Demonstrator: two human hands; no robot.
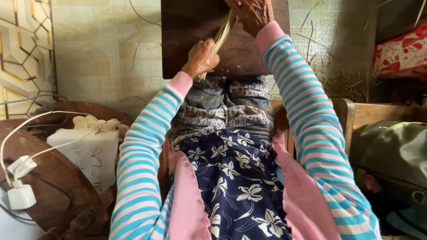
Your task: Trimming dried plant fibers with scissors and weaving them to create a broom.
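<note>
Overhead, one head view only. We see left hand (pixel 201 57) fisted around lower end of pale straw bundle (pixel 223 31), fingers clamped tight. Right hand (pixel 251 14) far up at frame edge, fingers closed on bundle's upper part. Bundle runs slantwise between both hands, over dark wooden board (pixel 187 35) beyond knees. We judge strands light, thin, springy, liable to slip or snap if bent sharply; best gripped as whole bunch near ends. Loose straw (pixel 347 80) lies far right; white chargers (pixel 20 182) near left.
</note>
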